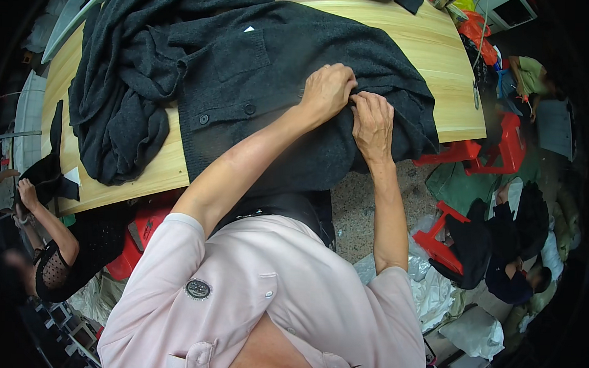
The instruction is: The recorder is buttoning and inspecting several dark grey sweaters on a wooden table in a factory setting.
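A dark grey knitted cardigan [280, 58] lies spread over the table, its front edge hanging toward my lap. Two dark buttons show on its placket, with a patch pocket [242, 58] above them. Both my hands meet on the cardigan right of the middle. My left hand [328, 90] has its fingers bent and pinched at the fabric. Close beside it, my right hand [373, 122] pinches the same cloth, thumb toward the left fingertips. Whatever lies between the fingertips, beyond the knit, is hidden.
More dark knitwear [124, 91] is heaped on the left of the wooden table [458, 115]. Red plastic stools [506, 147] stand at its right end. A co-worker [55, 246] handles dark cloth at the left; other people sit at the right, near plastic bags [434, 298] on the floor.
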{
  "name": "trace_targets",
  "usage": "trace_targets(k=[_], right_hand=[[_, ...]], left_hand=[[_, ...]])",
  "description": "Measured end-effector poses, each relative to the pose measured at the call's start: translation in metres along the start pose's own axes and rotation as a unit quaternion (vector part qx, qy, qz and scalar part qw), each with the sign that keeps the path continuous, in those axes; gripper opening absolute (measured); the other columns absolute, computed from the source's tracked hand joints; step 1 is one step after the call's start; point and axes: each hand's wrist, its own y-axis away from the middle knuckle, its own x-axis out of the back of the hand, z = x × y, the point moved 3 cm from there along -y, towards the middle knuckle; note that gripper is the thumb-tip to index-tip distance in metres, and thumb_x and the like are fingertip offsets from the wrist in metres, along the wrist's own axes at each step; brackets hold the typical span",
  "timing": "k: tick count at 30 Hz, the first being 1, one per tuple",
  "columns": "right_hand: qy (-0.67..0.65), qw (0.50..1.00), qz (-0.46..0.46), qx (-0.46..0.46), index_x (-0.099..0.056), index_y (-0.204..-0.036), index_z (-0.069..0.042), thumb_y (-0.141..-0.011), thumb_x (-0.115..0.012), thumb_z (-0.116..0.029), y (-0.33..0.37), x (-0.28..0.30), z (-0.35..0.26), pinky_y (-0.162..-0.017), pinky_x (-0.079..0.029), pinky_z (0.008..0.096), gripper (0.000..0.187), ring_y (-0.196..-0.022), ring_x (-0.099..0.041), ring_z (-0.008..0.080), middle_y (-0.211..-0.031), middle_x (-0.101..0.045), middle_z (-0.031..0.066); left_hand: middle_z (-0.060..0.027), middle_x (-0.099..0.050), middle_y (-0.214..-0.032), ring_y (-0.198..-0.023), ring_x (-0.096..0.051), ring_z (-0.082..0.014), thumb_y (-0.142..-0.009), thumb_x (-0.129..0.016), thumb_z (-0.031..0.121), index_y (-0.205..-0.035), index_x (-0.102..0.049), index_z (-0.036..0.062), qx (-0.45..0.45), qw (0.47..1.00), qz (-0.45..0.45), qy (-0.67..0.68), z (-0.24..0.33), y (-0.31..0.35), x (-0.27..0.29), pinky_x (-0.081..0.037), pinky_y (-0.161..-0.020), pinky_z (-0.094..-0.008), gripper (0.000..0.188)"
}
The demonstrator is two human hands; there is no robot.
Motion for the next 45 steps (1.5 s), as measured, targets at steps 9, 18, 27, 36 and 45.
trace_targets(k=[9, 18, 27, 36, 45], right_hand=[[-0.012, 0.999, 0.024, 0.039, -0.077, -0.114, -0.005, -0.095, -0.077, -0.008, 0.005, 0.010, -0.001, -0.091, -0.053, 0.0413, 0.020, -0.104, -0.070, 0.0261, -0.107, -0.074, 0.0069], [-0.066, 0.997, 0.034, 0.014, -0.079, -0.108, -0.003, -0.091, -0.081, -0.006, 0.003, 0.004, 0.009, -0.081, -0.056, 0.0398, 0.017, -0.093, -0.072, 0.0266, -0.100, -0.076, 0.0080], [-0.025, 0.990, 0.069, 0.121, -0.075, -0.103, -0.001, -0.091, -0.078, 0.000, -0.003, 0.012, 0.008, -0.073, -0.060, 0.0361, 0.013, -0.085, -0.076, 0.0259, -0.095, -0.077, 0.0097], [-0.015, 0.990, 0.064, 0.123, -0.074, -0.104, -0.002, -0.092, -0.077, 0.000, -0.002, 0.008, 0.006, -0.072, -0.063, 0.0363, 0.012, -0.087, -0.077, 0.0262, -0.108, -0.077, 0.0113], [-0.056, 0.994, 0.015, 0.096, -0.064, -0.091, -0.003, -0.088, -0.077, 0.003, -0.009, 0.004, 0.011, -0.070, -0.062, 0.0376, 0.015, -0.085, -0.075, 0.0280, -0.099, -0.073, 0.0113]], left_hand=[[-0.0135, -0.073, -0.104, -0.100, -0.072, -0.0357, -0.088, -0.072, 0.003, -0.103, -0.076, 0.0023, -0.110, 0.979, -0.078, -0.154, 0.004, 0.003, 0.013, -0.061, -0.087, -0.0490, 0.016], [-0.0105, -0.072, -0.094, -0.091, -0.070, -0.0335, -0.090, -0.083, 0.012, -0.093, -0.073, 0.0051, -0.057, 0.994, 0.048, 0.086, 0.002, 0.022, 0.003, -0.055, -0.080, -0.0462, 0.012], [-0.0111, -0.080, -0.102, -0.099, -0.073, -0.0323, -0.100, -0.075, 0.019, -0.107, -0.079, 0.0032, -0.054, 0.992, -0.059, 0.102, -0.008, 0.017, -0.002, -0.053, -0.091, -0.0452, 0.018], [-0.0162, -0.078, -0.106, -0.106, -0.073, -0.0367, -0.102, -0.074, 0.021, -0.112, -0.078, 0.0012, -0.088, 0.975, -0.134, 0.155, -0.016, 0.013, 0.010, -0.057, -0.096, -0.0480, 0.023], [-0.0116, -0.078, -0.098, -0.089, -0.076, -0.0290, -0.085, -0.089, 0.008, -0.103, -0.082, 0.0022, -0.037, 0.978, -0.103, 0.177, -0.012, 0.025, 0.013, -0.060, -0.079, -0.0398, 0.020]])
